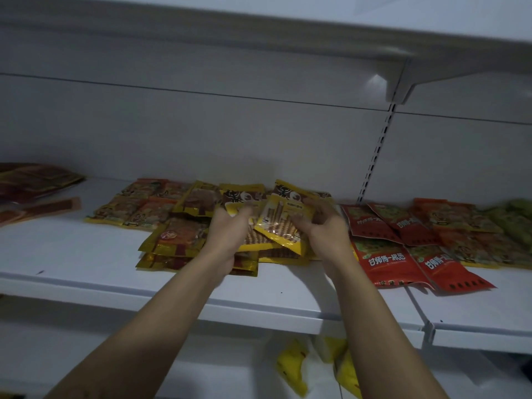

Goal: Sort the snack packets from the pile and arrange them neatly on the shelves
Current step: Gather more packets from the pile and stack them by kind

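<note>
A: Status?

B: Sorting step, yellow group. White shelf (pixel 86 269) carries everything. Red packets (pixel 385 260) lie just right of the right hand, overlapping and not squared. Orange packets (pixel 135 208) sit left of the left hand, roughly grouped. Yellow stack (pixel 259 249) is directly under both hands, near the shelf's front.

A: What's in hand?

B: One yellow packet (pixel 283 223), tilted and raised off the stack top, between the two hands. Right hand (pixel 322 228) has its fingers curled round the packet's right edge, a firm hold. Left hand (pixel 227 228) is at the left edge, fingers bent over the stack top. There's motion blur there. Can't tell if it pinches the packet or only steadies the stack.

A: Next move?

B: My read: lay that packet flat on the stack, edges lined up with the ones below. The left hand needs to brace the stack, since foil slides. After that, the red ones right of the grip need squaring.

A: Anything left to fetch?

B: Loose yellow bags (pixel 290 367) below the grip, on the level under the shelf. Likely the pile's remainder. Task looks partway through, not close to done.
</note>
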`<state>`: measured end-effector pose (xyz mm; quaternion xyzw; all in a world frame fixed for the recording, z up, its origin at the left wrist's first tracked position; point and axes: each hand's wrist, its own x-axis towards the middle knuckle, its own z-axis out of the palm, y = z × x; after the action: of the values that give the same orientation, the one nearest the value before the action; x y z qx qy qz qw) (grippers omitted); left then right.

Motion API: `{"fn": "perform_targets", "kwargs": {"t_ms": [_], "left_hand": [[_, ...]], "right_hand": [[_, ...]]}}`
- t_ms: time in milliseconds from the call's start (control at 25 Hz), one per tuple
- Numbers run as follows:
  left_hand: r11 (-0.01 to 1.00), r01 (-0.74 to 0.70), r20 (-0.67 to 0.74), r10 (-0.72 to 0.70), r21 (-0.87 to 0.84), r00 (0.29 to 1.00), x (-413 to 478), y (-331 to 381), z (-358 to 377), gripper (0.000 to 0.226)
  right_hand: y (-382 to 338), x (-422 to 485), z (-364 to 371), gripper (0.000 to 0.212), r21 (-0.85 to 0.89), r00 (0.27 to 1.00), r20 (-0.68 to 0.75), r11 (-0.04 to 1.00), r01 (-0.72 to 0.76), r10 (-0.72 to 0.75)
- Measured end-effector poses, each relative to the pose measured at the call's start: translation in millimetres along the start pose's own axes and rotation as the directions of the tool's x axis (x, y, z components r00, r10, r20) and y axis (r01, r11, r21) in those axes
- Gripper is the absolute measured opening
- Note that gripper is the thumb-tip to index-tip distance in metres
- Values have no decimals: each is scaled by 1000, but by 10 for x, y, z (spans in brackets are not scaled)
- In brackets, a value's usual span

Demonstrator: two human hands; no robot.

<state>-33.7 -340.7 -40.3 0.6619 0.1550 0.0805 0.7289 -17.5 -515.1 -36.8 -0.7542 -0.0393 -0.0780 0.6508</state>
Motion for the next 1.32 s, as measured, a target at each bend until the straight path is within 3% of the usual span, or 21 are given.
{"fn": "perform_targets", "kwargs": {"t_ms": [80, 160, 280, 400, 480, 600, 680, 800, 880, 1000, 1240, 1320], "left_hand": [[1000, -12, -47, 12, -8, 999, 43, 54, -162, 76], [999, -36, -76, 36, -6, 996, 89, 88, -324, 76], [997, -76, -78, 78, 29, 994, 98, 90, -402, 45], [996, -67, -40, 70, 63, 997, 75, 20, -395, 43], [994, -90, -19, 91, 65, 996, 47, -27, -382, 43], [995, -77, 2, 77, 69, 997, 45, -89, -352, 38], [994, -75, 24, 73, 74, 997, 40, -92, -330, 34], [993, -87, 67, 82, 76, 994, 36, -62, -291, 38], [992, -99, 87, 92, 73, 992, 35, -40, -261, 37], [994, -106, 106, 101, 39, 989, 22, 4, -176, 32], [976, -216, 159, 210, 22, 965, 4, 182, 103, 16], [967, -238, 171, 221, 90, 960, 31, 283, 199, 12]], "right_hand": [[27, 57, -52, 39, -139, 1000, 13, 990, -18, 21], [13, 99, -55, 36, -396, 998, 63, 918, 33, -8], [-37, 131, 27, 31, -663, 995, 91, 744, 87, -35], [-19, 68, 122, 20, -888, 990, 97, 439, 133, -104], [-8, -4, 162, 24, -936, 987, 102, 325, 136, -121], [-3, -69, 171, 29, -890, 960, 192, 375, 258, -204], [20, -90, 177, 28, -874, 948, 280, 368, 317, -152], [80, -119, 153, 26, -858, 946, 279, 399, 323, -166], [60, -124, 119, 29, -806, 941, 207, 499, 318, -266], [-63, -150, 89, 34, -600, 960, 148, 750, 277, -237], [-190, -58, 106, 42, -354, 964, 215, 908, 224, -154], [-188, 112, 81, 39, -265, 981, 141, 950, 164, -131]]}}
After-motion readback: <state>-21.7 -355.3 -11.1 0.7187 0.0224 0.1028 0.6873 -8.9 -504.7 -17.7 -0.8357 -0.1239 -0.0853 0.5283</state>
